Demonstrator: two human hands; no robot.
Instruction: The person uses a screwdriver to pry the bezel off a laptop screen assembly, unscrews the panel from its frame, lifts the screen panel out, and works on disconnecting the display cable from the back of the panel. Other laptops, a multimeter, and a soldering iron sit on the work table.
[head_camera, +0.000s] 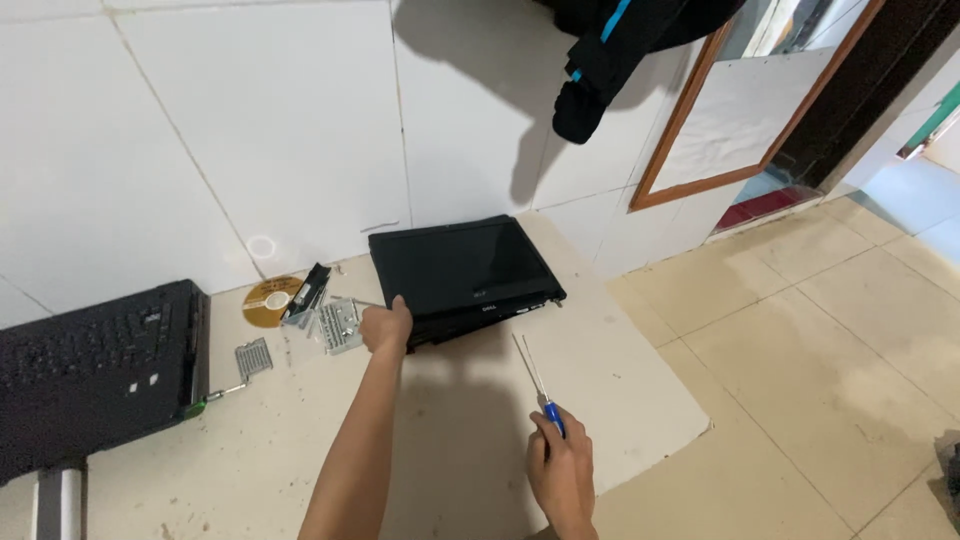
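A black laptop (462, 270) lies on a pale work surface (450, 430), its screen part facing up against the white tiled wall. My left hand (386, 326) grips the laptop's near left corner. My right hand (562, 468) holds a blue-handled screwdriver (532, 372) whose long shaft points away from me toward the laptop, its tip just short of the front edge.
A gold disc (266, 300), a black memory stick (308, 290) and two small metal brackets (338, 324) (253, 357) lie left of the laptop. A black laptop base with keyboard (95, 365) sits at far left. A dark jacket (610, 50) hangs above. Tiled floor (830, 330) on the right.
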